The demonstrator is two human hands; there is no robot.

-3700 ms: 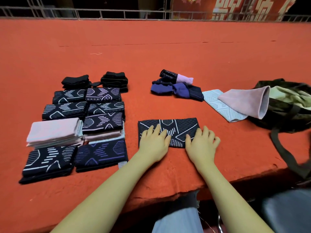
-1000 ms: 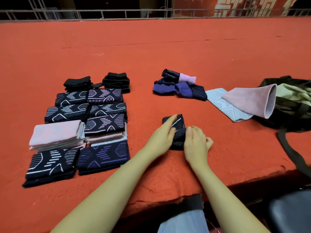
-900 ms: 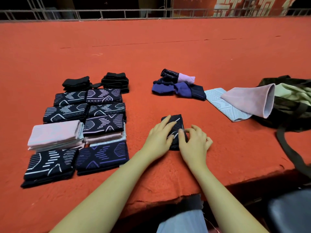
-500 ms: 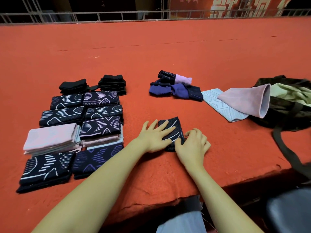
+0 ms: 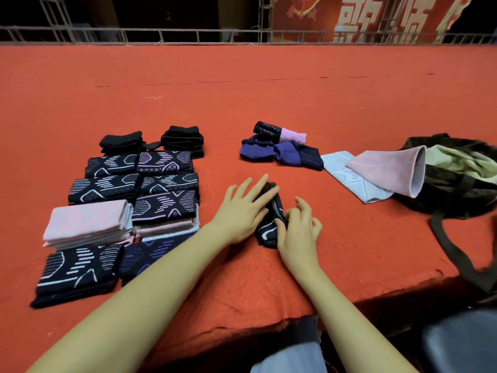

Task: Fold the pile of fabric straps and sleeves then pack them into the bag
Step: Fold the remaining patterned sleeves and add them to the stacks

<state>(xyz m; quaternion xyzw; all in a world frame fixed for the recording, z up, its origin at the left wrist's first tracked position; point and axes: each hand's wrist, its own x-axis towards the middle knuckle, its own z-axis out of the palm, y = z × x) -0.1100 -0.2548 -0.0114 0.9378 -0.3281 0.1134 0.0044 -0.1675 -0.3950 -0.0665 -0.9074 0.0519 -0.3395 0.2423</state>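
On the red counter (image 5: 269, 103), the patterned sleeve (image 5: 271, 222), spread flat seconds ago, is now a compact fold under the left hand's (image 5: 242, 214) straight fingers while the right hand's (image 5: 298, 232) curled fingers apparently pinch its edge, ready for stacking.

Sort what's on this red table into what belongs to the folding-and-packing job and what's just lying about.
Job:
- dark patterned folded sleeve under left hand and right hand
- folded stacks
- unfolded purple-and-navy pile
- pink sleeve
- dark green bag

Lying about:
- metal railing
- red banner
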